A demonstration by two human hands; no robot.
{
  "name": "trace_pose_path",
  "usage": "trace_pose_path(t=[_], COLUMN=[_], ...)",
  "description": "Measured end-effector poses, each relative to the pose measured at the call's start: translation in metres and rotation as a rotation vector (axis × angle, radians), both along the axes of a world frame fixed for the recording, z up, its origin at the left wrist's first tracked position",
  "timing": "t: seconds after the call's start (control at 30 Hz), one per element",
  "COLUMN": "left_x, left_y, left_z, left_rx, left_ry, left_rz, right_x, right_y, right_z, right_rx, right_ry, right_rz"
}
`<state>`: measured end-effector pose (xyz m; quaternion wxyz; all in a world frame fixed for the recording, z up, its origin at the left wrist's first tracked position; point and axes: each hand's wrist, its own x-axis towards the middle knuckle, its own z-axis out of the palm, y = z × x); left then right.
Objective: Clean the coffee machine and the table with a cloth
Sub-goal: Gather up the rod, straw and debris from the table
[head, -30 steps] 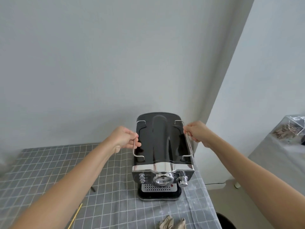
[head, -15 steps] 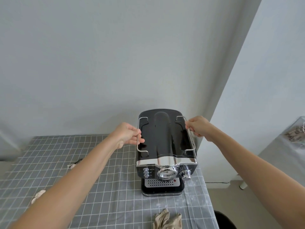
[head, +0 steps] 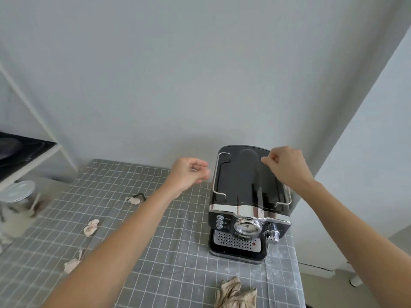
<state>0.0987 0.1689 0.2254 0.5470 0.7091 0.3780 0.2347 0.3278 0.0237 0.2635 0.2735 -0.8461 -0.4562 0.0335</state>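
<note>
A black and chrome coffee machine (head: 244,196) stands at the right end of the table (head: 173,252), which wears a grey checked cover. My left hand (head: 189,173) hovers just left of the machine's left wire rail, fingers loosely curled and holding nothing. Above the machine's top right, my right hand (head: 287,166) has its fingers curled and also holds nothing; the right rail's far end is hidden behind it. A crumpled beige cloth (head: 235,294) lies on the table's near edge, in front of the machine.
Several crumpled beige scraps (head: 91,226) are scattered over the table's left half, one (head: 133,200) beside a small black item. A metal tin (head: 19,194) stands left of the table under a white shelf frame (head: 29,161). White dust marks the cover near the machine.
Both hands have let go of the machine's wire rails and lifted slightly away. The view has swung left, revealing the scraps, tin and shelf.
</note>
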Motion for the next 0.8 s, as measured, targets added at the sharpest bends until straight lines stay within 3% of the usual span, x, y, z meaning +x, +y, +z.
trace_pose_path(t=[0.13,0.27,0.5,0.57,0.7,0.8], left_x=[-0.066,-0.153,-0.300,-0.328,-0.363,-0.371], left_y=[0.001,0.015,0.051,0.058,0.056,0.048], left_z=[-0.015,-0.064,-0.184,-0.214,-0.270,-0.297], left_rx=[0.095,0.122,0.169,0.178,0.207,0.269], left_ry=[0.022,0.181,0.629,0.737,0.882,0.807], left_rz=[0.066,0.216,0.496,0.491,0.288,0.238], right_x=[-0.061,-0.137,-0.252,-0.274,-0.314,-0.337], right_y=[0.029,0.066,0.141,0.161,0.190,0.201], right_z=[0.008,-0.004,-0.079,-0.106,-0.156,-0.193], right_rx=[0.057,0.057,-0.239,-0.351,-0.549,-0.668], right_ry=[0.066,0.137,0.290,0.304,0.269,0.182], right_rz=[0.228,0.428,0.600,0.598,0.599,0.674])
